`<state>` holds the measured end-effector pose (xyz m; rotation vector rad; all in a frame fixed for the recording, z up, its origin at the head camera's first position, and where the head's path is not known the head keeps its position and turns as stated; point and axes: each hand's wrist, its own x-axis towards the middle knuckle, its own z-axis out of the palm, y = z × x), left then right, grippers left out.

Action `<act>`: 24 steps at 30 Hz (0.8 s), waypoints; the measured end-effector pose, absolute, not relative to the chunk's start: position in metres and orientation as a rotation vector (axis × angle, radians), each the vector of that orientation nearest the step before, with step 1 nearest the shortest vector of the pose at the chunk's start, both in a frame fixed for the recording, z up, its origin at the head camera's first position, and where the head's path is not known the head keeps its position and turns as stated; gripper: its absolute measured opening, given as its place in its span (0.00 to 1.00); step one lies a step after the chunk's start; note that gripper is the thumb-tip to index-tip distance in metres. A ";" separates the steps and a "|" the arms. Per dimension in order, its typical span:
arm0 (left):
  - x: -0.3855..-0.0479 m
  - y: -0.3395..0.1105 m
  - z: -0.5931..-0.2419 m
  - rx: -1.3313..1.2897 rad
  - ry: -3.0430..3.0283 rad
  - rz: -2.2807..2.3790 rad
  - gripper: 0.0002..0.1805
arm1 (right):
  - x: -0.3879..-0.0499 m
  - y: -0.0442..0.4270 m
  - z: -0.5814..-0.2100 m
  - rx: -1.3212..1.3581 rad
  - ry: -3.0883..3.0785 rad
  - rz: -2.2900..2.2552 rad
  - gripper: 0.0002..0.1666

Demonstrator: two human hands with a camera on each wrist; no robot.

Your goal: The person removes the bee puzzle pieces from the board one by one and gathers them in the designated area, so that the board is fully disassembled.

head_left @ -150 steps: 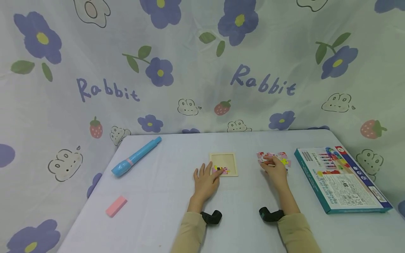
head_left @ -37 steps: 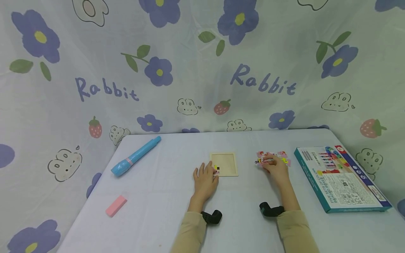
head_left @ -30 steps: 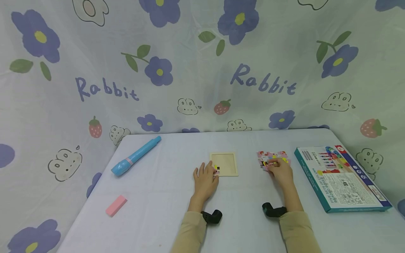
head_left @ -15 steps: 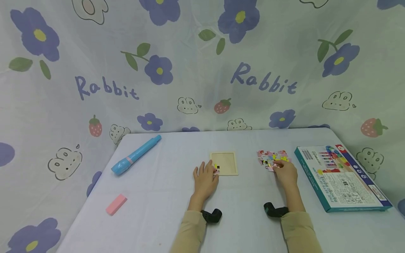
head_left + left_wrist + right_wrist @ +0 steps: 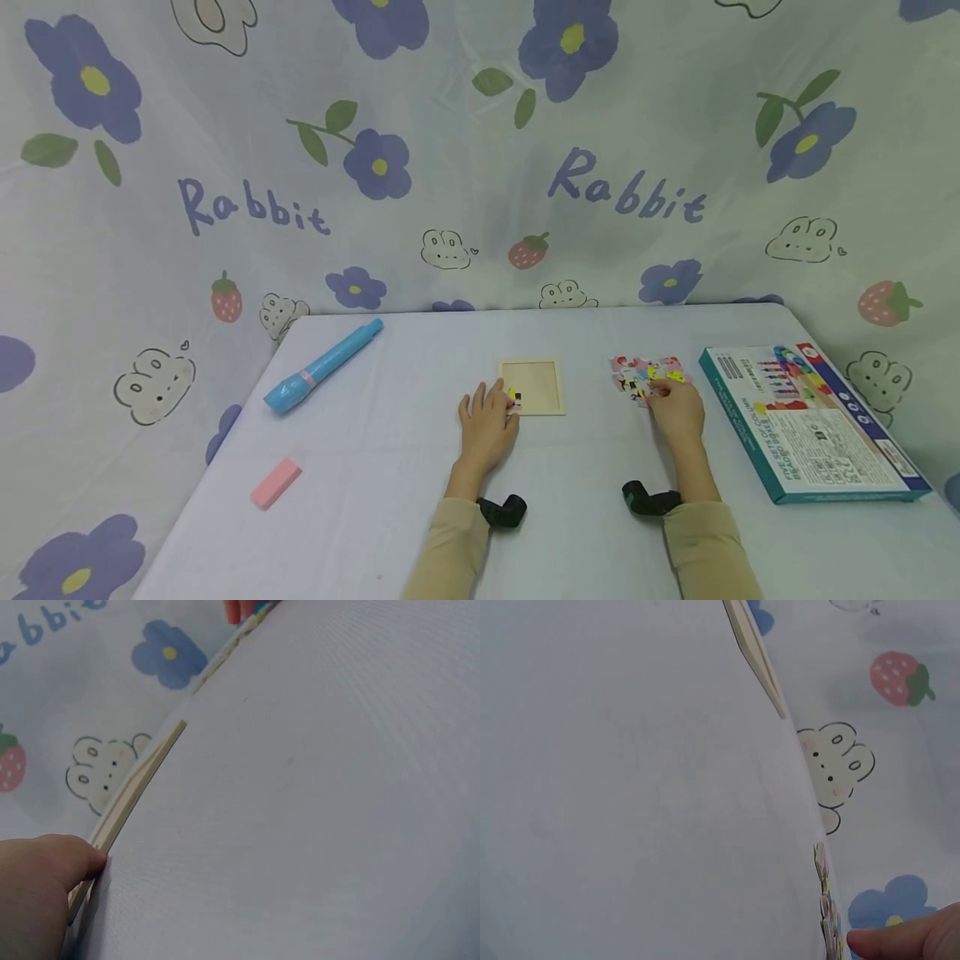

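Observation:
In the head view my left hand (image 5: 487, 427) lies at the lower left corner of a shallow wooden puzzle tray (image 5: 560, 387), fingers stretched out. Its thumb touches the tray's near edge, as the left wrist view shows. Inside that corner a small pink, yellow and black puzzle piece (image 5: 514, 398) is partly covered by the thumb. To the right, several colourful puzzle pieces (image 5: 628, 375) lie together on the table. My right hand (image 5: 678, 417) is over their near right part, its thumb and fingers bent and pinching a piece there. The piece itself is mostly hidden.
A flat teal-edged box (image 5: 817, 425) lies right of the pieces. At the left are a light blue pen-shaped object (image 5: 322, 367) and a pink block (image 5: 276, 483). A patterned cloth (image 5: 480, 167) hangs behind the white table (image 5: 375, 533).
The coloured pieces along the tray's lower middle and right, seen five seconds ago, are gone from there. My right hand has shifted rightward across the loose pieces; a yellow-and-black piece now lies among them.

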<state>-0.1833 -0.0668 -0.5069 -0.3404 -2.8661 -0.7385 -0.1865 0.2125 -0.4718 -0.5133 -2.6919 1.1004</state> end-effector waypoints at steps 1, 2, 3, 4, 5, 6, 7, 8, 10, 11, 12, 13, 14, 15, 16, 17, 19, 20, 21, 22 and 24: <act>-0.183 -0.067 -0.507 -0.337 -2.870 -0.737 0.06 | -0.187 0.211 -0.472 -0.497 -2.680 1.107 0.16; -0.183 -0.067 -0.507 -0.335 -2.872 -0.737 0.06 | -0.188 0.208 -0.471 -0.478 -2.667 1.117 0.16; -0.183 -0.067 -0.507 -0.334 -2.871 -0.734 0.06 | -0.188 0.206 -0.471 -0.454 -2.660 1.134 0.16; -0.183 -0.067 -0.507 -0.334 -2.869 -0.735 0.06 | -0.189 0.202 -0.470 -0.426 -2.653 1.148 0.16; -0.183 -0.067 -0.507 -0.331 -2.870 -0.737 0.06 | -0.190 0.199 -0.468 -0.398 -2.648 1.170 0.16; -0.183 -0.067 -0.507 -0.332 -2.867 -0.737 0.06 | -0.190 0.195 -0.467 -0.374 -2.647 1.204 0.17; -0.183 -0.067 -0.507 -0.332 -2.865 -0.739 0.06 | -0.191 0.190 -0.466 -0.351 -2.649 1.234 0.17; -0.183 -0.067 -0.507 -0.334 -2.861 -0.740 0.06 | -0.192 0.186 -0.465 -0.330 -2.645 1.262 0.17; -0.183 -0.067 -0.507 -0.336 -2.857 -0.744 0.05 | -0.194 0.177 -0.464 -0.294 -2.641 1.312 0.17; -0.183 -0.067 -0.507 -0.335 -2.861 -0.744 0.05 | -0.196 0.173 -0.464 -0.278 -2.645 1.335 0.17; -0.183 -0.067 -0.507 -0.335 -2.860 -0.745 0.04 | -0.197 0.169 -0.465 -0.262 -2.647 1.364 0.17; -0.183 -0.067 -0.507 -0.335 -2.862 -0.749 0.04 | -0.198 0.164 -0.466 -0.244 -2.650 1.377 0.17; -0.183 -0.067 -0.508 -0.336 -2.862 -0.752 0.04 | -0.200 0.160 -0.467 -0.229 -2.650 1.387 0.17; -0.183 -0.067 -0.508 -0.338 -2.864 -0.752 0.04 | -0.201 0.155 -0.468 -0.213 -2.649 1.402 0.16; -0.183 -0.067 -0.508 -0.338 -2.865 -0.754 0.04 | -0.202 0.151 -0.469 -0.196 -2.645 1.426 0.16; -0.183 -0.067 -0.508 -0.340 -2.859 -0.759 0.04 | -0.202 0.146 -0.470 -0.179 -2.637 1.450 0.16; -0.184 -0.067 -0.508 -0.343 -2.849 -0.769 0.04 | -0.203 0.137 -0.470 -0.127 -2.606 1.491 0.15; -0.184 -0.067 -0.508 -0.344 -2.845 -0.770 0.04 | -0.203 0.133 -0.470 -0.095 -2.594 1.513 0.15; -0.184 -0.067 -0.508 -0.345 -2.843 -0.771 0.04 | -0.203 0.128 -0.470 -0.049 -2.569 1.520 0.14; -0.184 -0.067 -0.508 -0.346 -2.840 -0.773 0.04 | -0.203 0.124 -0.470 -0.015 -2.558 1.531 0.14; -0.184 -0.068 -0.508 -0.346 -2.839 -0.769 0.04 | -0.204 0.116 -0.470 0.042 -2.549 1.538 0.13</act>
